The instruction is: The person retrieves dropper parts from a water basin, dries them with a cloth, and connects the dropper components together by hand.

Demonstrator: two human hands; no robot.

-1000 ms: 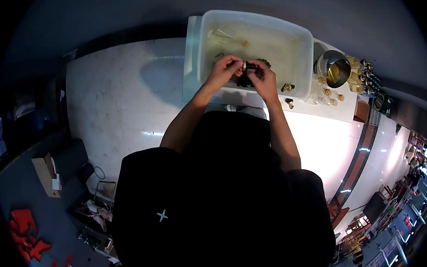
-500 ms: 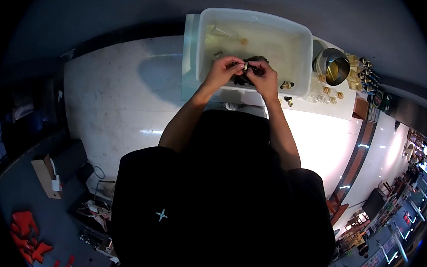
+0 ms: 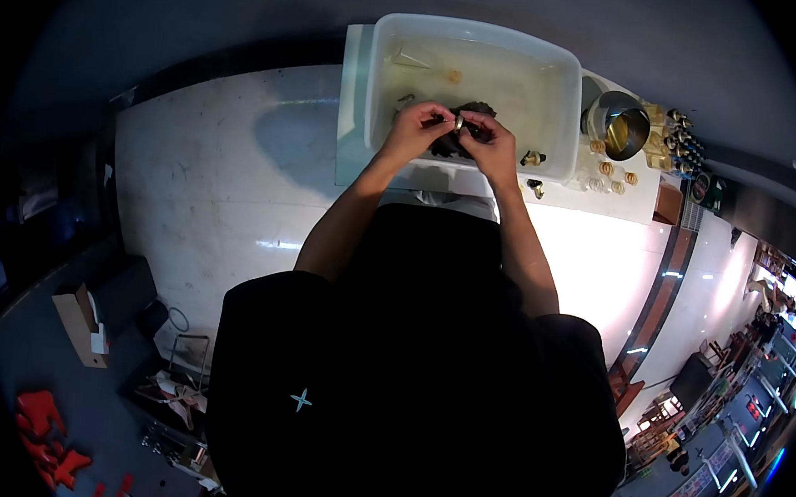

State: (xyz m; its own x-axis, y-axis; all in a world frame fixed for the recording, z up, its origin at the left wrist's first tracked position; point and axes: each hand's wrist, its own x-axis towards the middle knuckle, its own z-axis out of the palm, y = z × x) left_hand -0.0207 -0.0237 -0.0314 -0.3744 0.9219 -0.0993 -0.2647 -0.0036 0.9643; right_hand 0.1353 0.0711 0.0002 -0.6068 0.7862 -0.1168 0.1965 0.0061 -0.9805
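Observation:
Both hands meet over the near side of a white plastic tub [image 3: 566,104] with cloudy liquid in it. My left hand [image 3: 414,129] is closed in a pinch at the left of a small shiny metal ring-like piece [image 3: 459,123]. On its other side, the fingertips of my right hand [image 3: 491,147] grip the same piece. Under the fingers lies a dark, crumpled cloth-like thing [image 3: 476,108], partly hidden. A clear glass-like piece [image 3: 413,58] rests at the tub's far left. A small black-and-brass fitting [image 3: 533,157] sits inside the tub near its right front.
Another small fitting [image 3: 536,188] lies on the white table [image 3: 638,205] outside the tub. Right of the tub are a metal bowl [image 3: 626,126], several clear pieces with amber rings [image 3: 606,169], and several bottles with dark tops [image 3: 687,143].
The fingers have shifted slightly around the small metal piece, which shows more of its ring shape now. The view has moved a little; the clear piece at the tub's far left looks different.

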